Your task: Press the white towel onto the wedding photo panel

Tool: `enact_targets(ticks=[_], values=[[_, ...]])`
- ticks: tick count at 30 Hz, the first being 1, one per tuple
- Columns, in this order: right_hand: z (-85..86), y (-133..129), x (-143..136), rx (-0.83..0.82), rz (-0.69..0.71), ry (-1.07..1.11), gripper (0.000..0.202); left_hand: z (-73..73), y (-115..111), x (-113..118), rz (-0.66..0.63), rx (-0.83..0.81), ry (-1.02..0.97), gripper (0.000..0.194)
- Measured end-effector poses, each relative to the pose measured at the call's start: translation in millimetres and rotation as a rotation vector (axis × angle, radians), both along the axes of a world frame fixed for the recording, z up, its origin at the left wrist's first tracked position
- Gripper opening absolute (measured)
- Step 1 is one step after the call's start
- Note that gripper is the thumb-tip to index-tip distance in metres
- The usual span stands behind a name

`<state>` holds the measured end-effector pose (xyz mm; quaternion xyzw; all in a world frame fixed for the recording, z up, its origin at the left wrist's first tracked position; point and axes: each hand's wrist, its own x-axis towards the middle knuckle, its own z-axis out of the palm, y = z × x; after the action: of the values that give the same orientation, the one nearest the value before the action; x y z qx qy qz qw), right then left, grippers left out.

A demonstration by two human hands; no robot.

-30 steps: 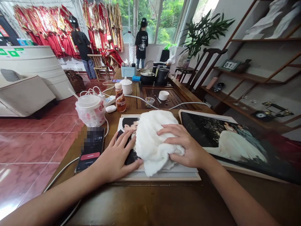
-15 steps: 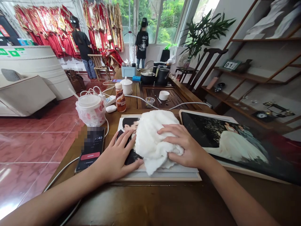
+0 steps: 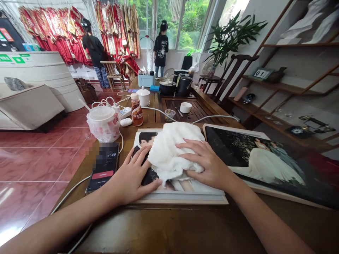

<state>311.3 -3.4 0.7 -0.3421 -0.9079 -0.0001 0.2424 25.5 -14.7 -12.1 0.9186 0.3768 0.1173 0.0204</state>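
A bunched white towel [image 3: 173,150] lies over the middle of a framed photo [image 3: 206,194] on the brown wooden table [image 3: 169,229]. My right hand [image 3: 205,162] presses on the towel's right side, its fingers curled over the cloth. On the photo's left part rests my left hand [image 3: 137,173], flat with fingers spread, its tips close to the towel's edge. Around the towel I see a dark-haired figure in the picture and a pale strip along the bottom. A second framed photo [image 3: 275,162], with a white gown on a dark ground, lies to the right.
Left of my left hand lies a phone [image 3: 104,169] with a cable. Behind it stand a plastic-wrapped tub [image 3: 103,123], a Nescafe bottle [image 3: 137,111] and a white lidded cup [image 3: 143,96]. A tea tray [image 3: 201,113] holds a small white bowl [image 3: 185,107]. Two people stand far back.
My right hand has shifted the towel slightly left and up; its lower edge has risen, baring more of the photo's bottom part. My left hand stays in place.
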Motion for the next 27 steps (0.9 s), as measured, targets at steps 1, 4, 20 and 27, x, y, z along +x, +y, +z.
enact_targets(ticks=[1, 4, 20, 27], values=[[0.8, -0.6, -0.6, -0.007, -0.008, 0.000, 0.026, 0.1, 0.0, 0.1, 0.001, -0.001, 0.004, 0.069], [6.2, -4.0, -2.1, -0.053, -0.019, 0.025, 0.020, 0.2, 0.2, 0.6, 0.014, -0.013, 0.013, 0.072], [4.3, -2.2, 1.5, -0.039, 0.006, 0.002, 0.027, -0.2, 0.8, 0.2, 0.011, -0.008, 0.016, 0.071], [0.9, 0.5, 2.5, -0.029, 0.011, -0.004, 0.023, 1.0, -0.2, 0.2, 0.012, -0.010, -0.001, 0.070]])
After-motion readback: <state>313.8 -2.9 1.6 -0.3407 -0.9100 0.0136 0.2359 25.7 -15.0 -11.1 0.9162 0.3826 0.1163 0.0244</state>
